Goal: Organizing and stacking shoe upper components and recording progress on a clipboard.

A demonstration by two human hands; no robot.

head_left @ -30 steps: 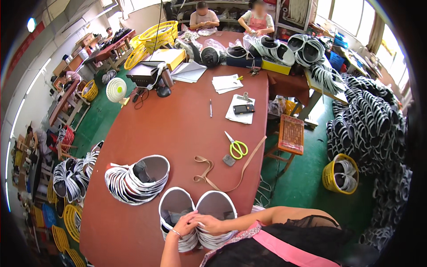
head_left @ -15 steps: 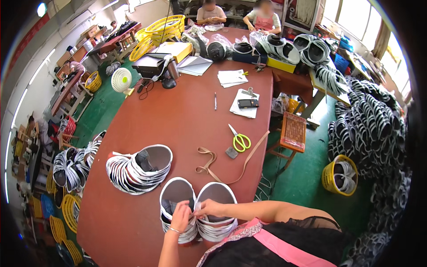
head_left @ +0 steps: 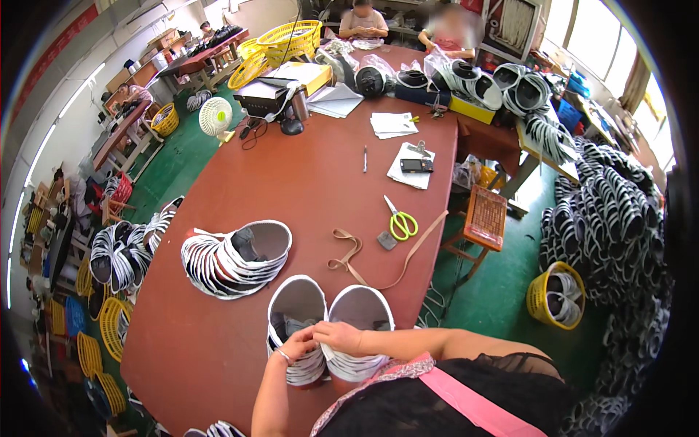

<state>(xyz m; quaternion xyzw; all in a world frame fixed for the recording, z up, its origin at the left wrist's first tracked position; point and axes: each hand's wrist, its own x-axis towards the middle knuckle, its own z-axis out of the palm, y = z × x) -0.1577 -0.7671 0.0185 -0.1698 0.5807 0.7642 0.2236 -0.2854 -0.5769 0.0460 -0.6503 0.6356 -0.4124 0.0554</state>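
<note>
Now the bare left hand [head_left: 295, 347] and bare right hand [head_left: 339, 336] sit closer than a moment ago, fingers bunched, pinched item unclear, over two grey-lined, white-rimmed shoe-upper stacks [head_left: 298, 298] at the red-brown table [head_left: 218, 349] near edge, so handling centres between both.

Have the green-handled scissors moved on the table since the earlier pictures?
No. Judged against the red-brown table, the scissors lie in the same spot; the whole view has shifted.

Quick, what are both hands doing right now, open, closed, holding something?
Left hand: fingers bent at the left stack of the close pair; grip cannot be told.
Right hand: fingers curled by the pair's right stack; grip cannot be told.
</note>
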